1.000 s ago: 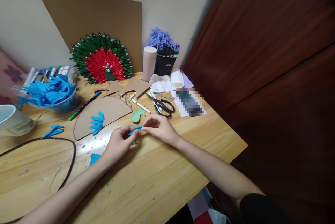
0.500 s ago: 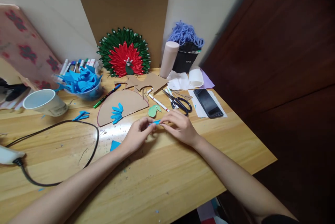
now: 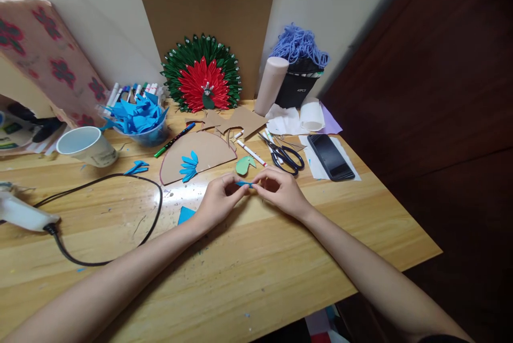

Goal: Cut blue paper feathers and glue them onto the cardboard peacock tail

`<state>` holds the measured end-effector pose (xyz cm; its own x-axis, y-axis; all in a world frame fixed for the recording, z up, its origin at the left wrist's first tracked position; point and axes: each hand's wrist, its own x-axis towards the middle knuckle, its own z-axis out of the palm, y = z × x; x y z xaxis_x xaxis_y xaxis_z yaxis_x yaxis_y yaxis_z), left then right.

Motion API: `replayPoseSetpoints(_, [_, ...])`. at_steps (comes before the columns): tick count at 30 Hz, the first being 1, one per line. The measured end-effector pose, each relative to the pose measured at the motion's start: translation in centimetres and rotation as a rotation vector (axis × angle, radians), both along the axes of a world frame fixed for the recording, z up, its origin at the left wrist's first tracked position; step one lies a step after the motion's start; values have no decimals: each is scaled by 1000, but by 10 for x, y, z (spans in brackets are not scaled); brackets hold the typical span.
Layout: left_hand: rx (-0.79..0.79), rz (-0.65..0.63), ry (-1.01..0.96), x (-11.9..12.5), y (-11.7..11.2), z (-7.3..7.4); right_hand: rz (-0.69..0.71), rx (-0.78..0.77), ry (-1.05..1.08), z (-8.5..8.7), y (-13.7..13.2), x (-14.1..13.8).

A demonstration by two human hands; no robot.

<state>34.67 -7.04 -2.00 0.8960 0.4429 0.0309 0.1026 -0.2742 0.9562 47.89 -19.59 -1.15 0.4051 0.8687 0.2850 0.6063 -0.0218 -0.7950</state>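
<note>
Pinching a small blue piece [image 3: 243, 184] between them, both hands [image 3: 218, 200] [image 3: 284, 193] are before a black bag [image 3: 297, 92] marked "40PCS".

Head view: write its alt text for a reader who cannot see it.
The left hand and right hand pinch a small blue strip over a wooden table. Beyond them lie a cardboard piece with blue petals, a green cutout and scissors.

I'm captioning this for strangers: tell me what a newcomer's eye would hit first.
Probably the red and green ornament, upright before the brown board. Next, the blue pieces heaped in the bowl on the left, then the left hand and right hand pinching a blue strip at centre.
</note>
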Motion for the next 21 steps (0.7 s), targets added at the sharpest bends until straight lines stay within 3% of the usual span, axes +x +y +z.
replayPoseSetpoints(8, [-54,-25,81,1,-2,-3,65,84,-230,-2,-3,0])
replayPoseSetpoints(21, [-234,-99,25,1,5,-3,111,101,-245,-5,-4,1])
